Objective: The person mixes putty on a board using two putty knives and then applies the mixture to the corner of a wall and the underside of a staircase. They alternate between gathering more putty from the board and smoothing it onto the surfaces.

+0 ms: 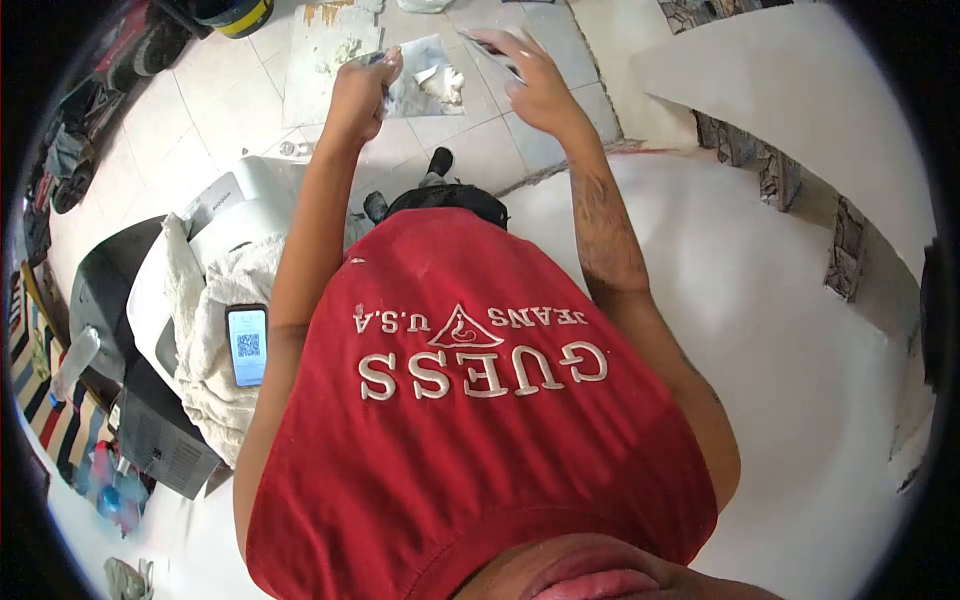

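Currently I see the left hand [360,95] gripping the left edge of a plate [405,102], white paste [441,86] right of its fingers, the right hand [540,88] pinching a blurred thin tool [492,52].

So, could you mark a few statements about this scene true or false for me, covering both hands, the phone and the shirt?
1. The left hand holds a flat plate bearing white paste. True.
2. The phone lies face down. False: it lies face up on a pale cloth, its screen lit.
3. The right hand holds a thin, flat tool. True, though it is blurred.
4. The shirt is plain blue. False: it is red with white lettering.
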A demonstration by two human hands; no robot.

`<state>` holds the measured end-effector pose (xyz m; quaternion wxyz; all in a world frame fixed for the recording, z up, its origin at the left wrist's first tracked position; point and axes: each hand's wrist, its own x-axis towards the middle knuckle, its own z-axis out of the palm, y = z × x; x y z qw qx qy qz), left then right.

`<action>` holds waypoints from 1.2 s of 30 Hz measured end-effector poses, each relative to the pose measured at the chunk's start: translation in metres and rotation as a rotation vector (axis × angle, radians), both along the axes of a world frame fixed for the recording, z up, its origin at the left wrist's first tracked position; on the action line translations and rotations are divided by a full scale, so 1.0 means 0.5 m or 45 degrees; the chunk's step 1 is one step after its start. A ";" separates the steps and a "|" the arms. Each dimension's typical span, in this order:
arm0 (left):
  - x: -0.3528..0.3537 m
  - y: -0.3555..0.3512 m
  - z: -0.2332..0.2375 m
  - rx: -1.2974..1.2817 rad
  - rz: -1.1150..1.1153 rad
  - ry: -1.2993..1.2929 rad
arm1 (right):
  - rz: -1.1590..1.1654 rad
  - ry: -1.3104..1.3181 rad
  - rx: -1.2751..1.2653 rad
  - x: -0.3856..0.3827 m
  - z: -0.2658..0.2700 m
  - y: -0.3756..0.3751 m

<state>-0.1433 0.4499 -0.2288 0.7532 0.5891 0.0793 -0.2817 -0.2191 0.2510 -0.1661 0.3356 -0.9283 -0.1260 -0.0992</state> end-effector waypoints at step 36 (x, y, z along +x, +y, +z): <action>-0.051 -0.045 0.041 -0.813 0.357 0.346 | 0.142 -0.066 0.182 -0.010 -0.013 0.011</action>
